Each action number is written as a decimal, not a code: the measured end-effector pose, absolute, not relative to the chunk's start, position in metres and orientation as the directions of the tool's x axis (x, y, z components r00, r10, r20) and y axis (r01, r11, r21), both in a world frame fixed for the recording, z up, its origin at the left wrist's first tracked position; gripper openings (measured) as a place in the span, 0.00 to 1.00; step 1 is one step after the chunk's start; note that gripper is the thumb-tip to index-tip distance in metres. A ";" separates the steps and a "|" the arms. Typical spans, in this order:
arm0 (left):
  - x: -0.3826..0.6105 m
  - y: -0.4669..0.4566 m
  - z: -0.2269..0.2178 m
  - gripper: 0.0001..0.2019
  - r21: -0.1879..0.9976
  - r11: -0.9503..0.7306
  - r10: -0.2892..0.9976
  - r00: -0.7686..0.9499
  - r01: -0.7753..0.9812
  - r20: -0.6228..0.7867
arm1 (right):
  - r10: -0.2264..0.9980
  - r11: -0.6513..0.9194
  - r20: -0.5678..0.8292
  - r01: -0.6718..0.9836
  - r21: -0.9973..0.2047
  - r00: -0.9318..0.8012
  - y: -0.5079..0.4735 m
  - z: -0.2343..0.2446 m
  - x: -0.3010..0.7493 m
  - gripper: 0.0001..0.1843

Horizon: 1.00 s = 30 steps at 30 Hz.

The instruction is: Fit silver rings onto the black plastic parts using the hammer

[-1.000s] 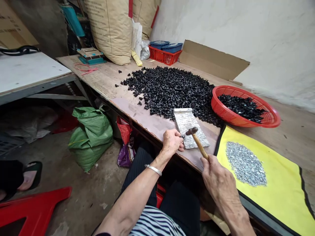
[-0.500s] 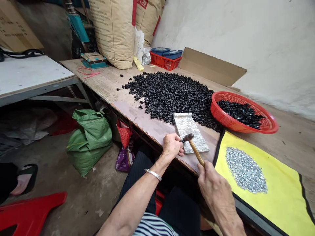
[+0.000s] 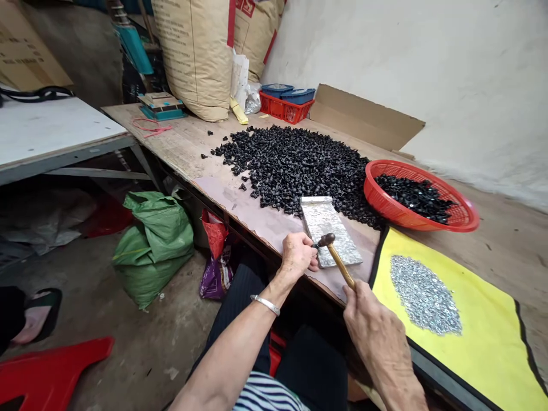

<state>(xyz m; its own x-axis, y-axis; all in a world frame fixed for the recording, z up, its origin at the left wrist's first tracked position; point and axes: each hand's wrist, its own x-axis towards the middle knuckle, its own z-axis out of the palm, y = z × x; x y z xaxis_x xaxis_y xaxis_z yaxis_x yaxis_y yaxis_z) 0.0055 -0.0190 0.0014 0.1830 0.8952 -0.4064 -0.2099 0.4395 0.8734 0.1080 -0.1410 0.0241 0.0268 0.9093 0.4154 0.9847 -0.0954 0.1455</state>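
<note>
My left hand pinches a small black part at the left edge of a worn metal plate. In my right hand is a hammer, gripped by its wooden handle. The dark hammer head rests on or just above the plate, right beside the pinched part; I cannot tell whether they touch. Behind the plate spreads a big heap of small black parts. On the right, a pile of small silver washers lies on a yellow cloth with black edging.
A red basket of black pieces stands at the right. Large paper sacks, a red crate and a cardboard strip are at the back. Below left are a green sack and a red stool. Someone's foot shows at far left.
The view has shifted slightly. Both hands stay in nearly the same place, the left on the small part and the right on the hammer.
</note>
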 end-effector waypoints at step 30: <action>0.004 -0.017 0.002 0.08 0.880 0.439 0.894 0.183 -0.183 -0.408 | 0.852 -0.161 0.513 0.985 0.061 0.107 -0.139 0.009 0.103 0.14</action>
<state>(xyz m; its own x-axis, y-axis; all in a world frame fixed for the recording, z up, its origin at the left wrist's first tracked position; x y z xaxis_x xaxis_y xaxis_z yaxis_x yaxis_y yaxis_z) 0.0037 -0.0167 0.0023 0.1826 0.8943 -0.4085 -0.1827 0.4391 0.8797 0.1030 -0.1390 0.0086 0.1071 0.8516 0.5131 0.9851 -0.1609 0.0615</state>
